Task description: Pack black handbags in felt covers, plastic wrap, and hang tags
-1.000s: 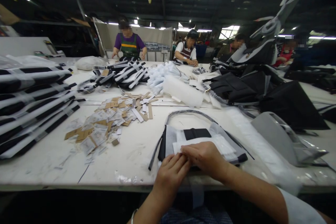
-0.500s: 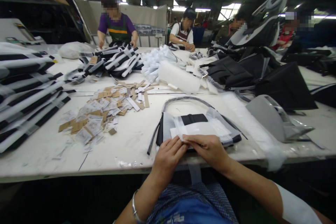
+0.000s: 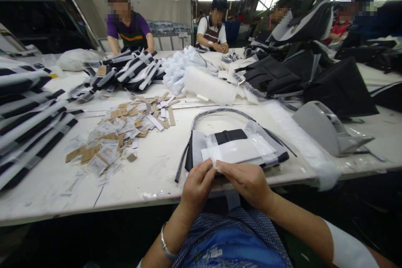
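Observation:
A black handbag lies flat at the table's near edge, partly covered in white and grey wrapping, its covered handle arching away from me. A white wrapping strip runs over its front toward me. At the bag's near edge, my left hand has its fingers closed on the end of this strip. Close against it, my right hand pinches the same spot, thumb and fingers together. My fingers hide the exact grip. A white flat piece lies across the bag just beyond my fingertips.
Paper tags and small packets are scattered to the left, beside a stack of wrapped bags. To the right lie a white foam strip, a grey panel and black bags. Several co-workers stand across the table.
Both hands stay at the bag's near edge, their fingertips drawn a little closer together at the strip. The view has shifted slightly, so the scene sits higher and more to the left.

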Demonstrator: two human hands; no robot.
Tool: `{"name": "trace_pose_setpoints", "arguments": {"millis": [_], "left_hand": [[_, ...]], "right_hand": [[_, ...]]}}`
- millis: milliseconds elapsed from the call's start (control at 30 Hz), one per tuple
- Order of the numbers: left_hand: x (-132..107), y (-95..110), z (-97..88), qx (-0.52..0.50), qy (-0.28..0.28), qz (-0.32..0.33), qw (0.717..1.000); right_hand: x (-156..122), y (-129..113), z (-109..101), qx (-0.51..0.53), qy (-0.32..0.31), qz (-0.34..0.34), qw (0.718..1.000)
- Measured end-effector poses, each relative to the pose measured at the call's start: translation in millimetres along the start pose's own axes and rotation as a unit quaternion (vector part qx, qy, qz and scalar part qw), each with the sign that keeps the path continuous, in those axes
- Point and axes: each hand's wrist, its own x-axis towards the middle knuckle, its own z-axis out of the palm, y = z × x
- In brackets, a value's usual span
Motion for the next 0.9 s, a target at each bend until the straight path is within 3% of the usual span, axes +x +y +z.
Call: {"name": "trace_pose_setpoints", "arguments": {"millis": [133,267,367,567,733,900], "left_hand": [[-2.7,0.1,-0.8,-0.011,-0.004,-0.024,1.000],[-0.4,-0.3,-2.9,-0.020,-0.050,0.017,0.998],[1.7,-0.1,-4.7,-0.025,-0.065,0.030,0.997],[4.0,1.1,-6.5,-0.014,-0.070,0.023,0.997],[5.8,1.1,-6.8,-0.004,-0.069,0.030,0.997],[6.4,1.7,-6.2,0.015,-0.070,0.047,0.996]], "right_hand": [[-4.7,-0.8,-0.2,-0.043,-0.012,-0.027,0.999],[-4.5,-4.9,-0.9,-0.073,-0.015,-0.038,0.996],[-11.4,-6.4,-6.3,-0.040,-0.020,-0.036,0.998],[-65.2,7.3,-21.5,0.033,0.000,-0.007,0.999],[-103.3,21.7,-1.8,-0.052,-0.110,-0.028,0.992],[-94.6,21.4,23.3,-0.002,-0.021,-0.071,0.997]]}}
